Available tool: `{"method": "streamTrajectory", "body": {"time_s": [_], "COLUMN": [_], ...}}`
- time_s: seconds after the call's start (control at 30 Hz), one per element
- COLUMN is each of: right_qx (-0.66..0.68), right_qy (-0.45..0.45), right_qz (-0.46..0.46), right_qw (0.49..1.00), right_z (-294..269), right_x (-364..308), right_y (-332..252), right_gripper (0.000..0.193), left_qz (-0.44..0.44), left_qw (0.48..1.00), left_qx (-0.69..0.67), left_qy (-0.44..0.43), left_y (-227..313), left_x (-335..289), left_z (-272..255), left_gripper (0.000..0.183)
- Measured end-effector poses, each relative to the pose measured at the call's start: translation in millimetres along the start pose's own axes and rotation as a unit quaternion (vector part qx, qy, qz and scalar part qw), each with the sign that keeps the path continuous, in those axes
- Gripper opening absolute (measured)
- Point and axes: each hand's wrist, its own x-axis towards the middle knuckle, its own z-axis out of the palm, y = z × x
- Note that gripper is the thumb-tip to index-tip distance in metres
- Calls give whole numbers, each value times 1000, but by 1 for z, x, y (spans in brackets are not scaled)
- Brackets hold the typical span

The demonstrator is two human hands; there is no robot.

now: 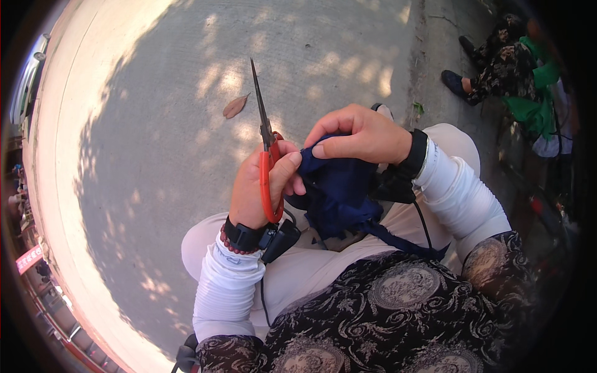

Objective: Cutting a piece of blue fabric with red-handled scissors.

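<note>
Dark blue cloth (342, 186) hangs in loose folds over my lap, with a narrow strip trailing to the right. My left hand (252, 193) pinches its upper left edge between thumb and fingers. That same hand also carries a pair of scissors (266, 130) with red handles, their dark blades pointing up and away from me and looking closed. My right hand (360, 133) grips the top of the cloth between thumb and fingers, close to the left fingertips. Folds hide part of the fingers on both sides.
Concrete ground (168, 174), dappled with shade, spreads ahead of my knees, with a dry brown leaf (235, 107) on it. At the far right sits another person (497, 74) in patterned trousers, beside green cloth (535, 115). Black devices with cords (281, 239) hang at my wrists.
</note>
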Motion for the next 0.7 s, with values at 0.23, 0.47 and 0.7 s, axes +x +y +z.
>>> {"method": "streamTrajectory", "body": {"time_s": [0.23,0.47,0.7], "right_qx": [-48,-35,10], "right_qy": [38,47,56], "right_qz": [18,13,-7], "right_qw": [998,998,998], "right_z": [-5,-3,-5], "right_x": [2,5,7], "right_y": [-2,-5,-2], "right_gripper": [14,19,19], "left_qz": [52,53,57], "left_qw": [997,996,997], "left_qx": [-50,-48,-8], "left_qy": [27,44,54], "left_y": [0,1,4], "left_x": [0,3,3], "left_z": [-5,-10,-8], "left_gripper": [16,17,15]}}
